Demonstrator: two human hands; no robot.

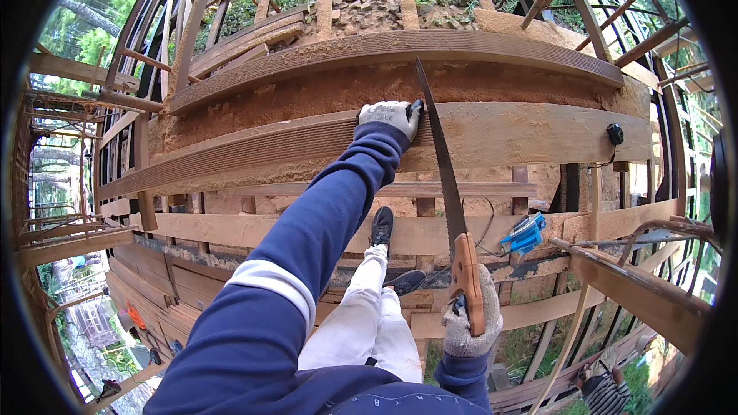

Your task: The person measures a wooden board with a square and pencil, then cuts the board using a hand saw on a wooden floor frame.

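My right hand (pixel 470 323), in a pale work glove, is closed round the wooden handle of a handsaw (pixel 444 161). Its long dark blade points away from me, crossing the boards close to the right end of a grooved board (pixel 261 147). At that end my left hand (pixel 388 115), gloved in white and grey, bears on the grooved board with fingers bent over its far edge. Something dark shows by the thumb; I cannot tell whether it is glove or a held thing. A smooth, sawdust-covered plank (pixel 530 134) continues right of the blade.
Another grooved board (pixel 369 44) lies beyond, dusted with sawdust. A blue power tool (pixel 524 234) with a cord rests at right, and a small black object (pixel 615 134) sits on the plank. Gaps open between the beams near my shoes (pixel 382 227). Another person (pixel 603 392) is at lower right.
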